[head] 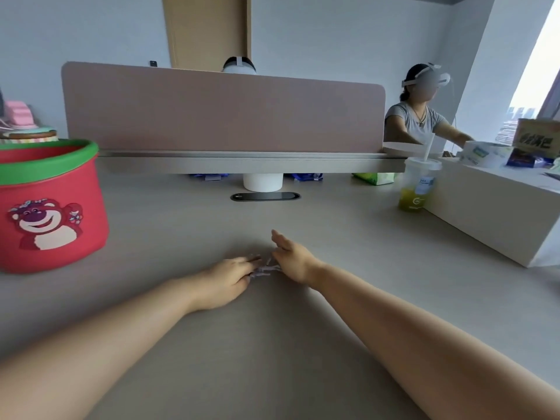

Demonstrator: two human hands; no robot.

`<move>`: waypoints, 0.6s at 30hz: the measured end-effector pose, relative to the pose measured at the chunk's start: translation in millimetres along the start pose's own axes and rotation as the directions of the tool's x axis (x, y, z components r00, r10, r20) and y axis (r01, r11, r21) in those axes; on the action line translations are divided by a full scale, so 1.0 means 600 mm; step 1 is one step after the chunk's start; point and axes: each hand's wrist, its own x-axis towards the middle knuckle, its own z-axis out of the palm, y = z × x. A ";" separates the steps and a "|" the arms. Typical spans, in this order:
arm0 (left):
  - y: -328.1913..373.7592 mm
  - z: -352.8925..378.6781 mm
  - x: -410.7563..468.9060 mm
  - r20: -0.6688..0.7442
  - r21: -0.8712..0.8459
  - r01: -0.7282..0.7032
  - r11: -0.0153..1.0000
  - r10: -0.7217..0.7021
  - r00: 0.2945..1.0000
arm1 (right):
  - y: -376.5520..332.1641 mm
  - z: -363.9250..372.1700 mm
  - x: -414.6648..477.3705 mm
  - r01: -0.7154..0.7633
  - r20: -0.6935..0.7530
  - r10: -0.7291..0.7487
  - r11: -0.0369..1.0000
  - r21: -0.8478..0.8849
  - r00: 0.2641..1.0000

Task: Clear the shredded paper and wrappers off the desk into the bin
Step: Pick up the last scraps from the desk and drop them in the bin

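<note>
Shredded paper (265, 270) clump seen on desk (272, 353), well right of red bin (78, 183) — bracketed by left hand (225, 280) and right hand (293, 259), fingers straight, nothing grasped.

Bare left forearm (106, 338), bare right forearm (424, 322): long, smooth, uncovered all way to picture edge. Bare left hand (225, 281), bare right hand (292, 257): round wrists, slim fingers. Fingertips blurry, nails too small to tell.
</note>
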 end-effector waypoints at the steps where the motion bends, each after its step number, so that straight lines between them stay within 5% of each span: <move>1: -0.003 -0.003 -0.007 -0.033 -0.015 0.004 1.000 -0.004 0.999 | -0.005 0.005 0.005 0.012 -0.002 -0.012 0.995 0.094 1.000; 4: -0.010 -0.016 -0.015 -0.094 -0.005 0.031 1.000 -0.031 0.995 | 0.000 -0.009 0.011 0.082 -0.089 -0.069 0.985 0.152 0.994; 7: -0.015 -0.028 -0.017 -0.092 0.108 0.124 0.986 -0.114 0.989 | 0.029 -0.054 0.011 0.078 -0.152 -0.098 0.988 -0.136 0.983; 10: -0.006 -0.026 -0.005 -0.061 0.107 0.191 0.976 -0.185 0.981 | 0.046 -0.069 0.002 0.058 -0.039 -0.071 0.960 -0.274 0.997; 14: 0.017 -0.012 0.014 -0.110 0.019 0.124 0.992 -0.121 0.987 | 0.030 -0.035 -0.011 0.220 0.162 -0.174 0.917 -0.332 0.971; 18: 0.009 -0.023 0.003 -0.124 -0.050 0.098 0.994 -0.104 0.987 | 0.028 -0.056 -0.021 0.272 0.083 -0.260 0.930 -0.246 0.962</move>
